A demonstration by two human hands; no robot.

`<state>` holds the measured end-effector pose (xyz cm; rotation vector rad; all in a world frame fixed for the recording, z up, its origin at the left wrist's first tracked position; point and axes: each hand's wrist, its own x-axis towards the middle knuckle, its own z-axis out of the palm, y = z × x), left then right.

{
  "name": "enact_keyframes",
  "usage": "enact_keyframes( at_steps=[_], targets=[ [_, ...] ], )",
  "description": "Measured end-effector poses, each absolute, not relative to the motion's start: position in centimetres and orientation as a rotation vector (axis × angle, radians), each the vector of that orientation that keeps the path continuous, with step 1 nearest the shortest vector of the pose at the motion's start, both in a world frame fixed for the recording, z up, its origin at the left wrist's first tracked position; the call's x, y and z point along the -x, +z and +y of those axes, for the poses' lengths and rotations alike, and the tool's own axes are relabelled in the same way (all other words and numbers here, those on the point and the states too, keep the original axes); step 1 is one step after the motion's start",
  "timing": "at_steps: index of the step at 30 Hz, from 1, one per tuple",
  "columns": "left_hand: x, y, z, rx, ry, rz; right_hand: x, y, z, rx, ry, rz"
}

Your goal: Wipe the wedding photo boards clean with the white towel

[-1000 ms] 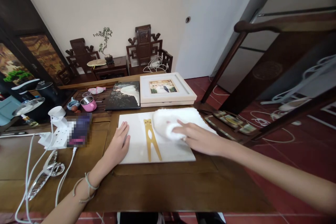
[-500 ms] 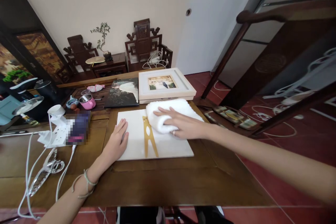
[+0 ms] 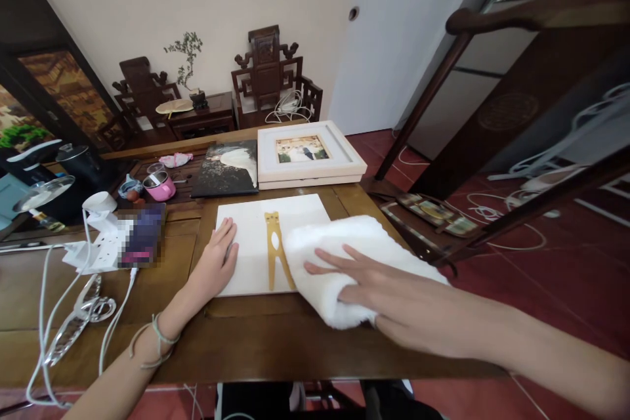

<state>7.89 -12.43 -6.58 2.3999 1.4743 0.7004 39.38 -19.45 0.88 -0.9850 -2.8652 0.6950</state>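
A white panel [image 3: 251, 236] with a gold stand piece [image 3: 274, 251] lies flat on the wooden table [image 3: 275, 341]. My left hand [image 3: 215, 266] rests flat on the panel's left edge, fingers together and stretched out. My right hand [image 3: 378, 289] lies flat with fingers spread on a white fluffy cloth [image 3: 344, 256], which covers the panel's right part and reaches the table's near edge.
Behind the panel sit a white framed photo [image 3: 308, 154] and a dark photo print [image 3: 227, 167]. A pink cup [image 3: 160, 185], a power strip [image 3: 96, 246] with white cables and a metal object [image 3: 79, 321] are on the left. Dark chair arms [image 3: 492, 20] stand at the right.
My right hand has drawn the white cloth from the panel's far right corner down toward me to its near right edge. My left hand has stayed on the panel's left edge.
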Motion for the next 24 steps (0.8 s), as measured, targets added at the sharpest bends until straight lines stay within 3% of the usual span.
enact_keyframes(
  at_steps=[14,24],
  targets=[
    [-7.8,-6.5,-12.5,-2.414,0.665,1.472,-38.3,-0.9,-7.1,1.166,0.569,-2.816],
    [-7.9,-6.4,-12.6,-2.406,0.658,1.453,-38.3,1.8,-19.0,1.185,0.753,-2.873]
  ],
)
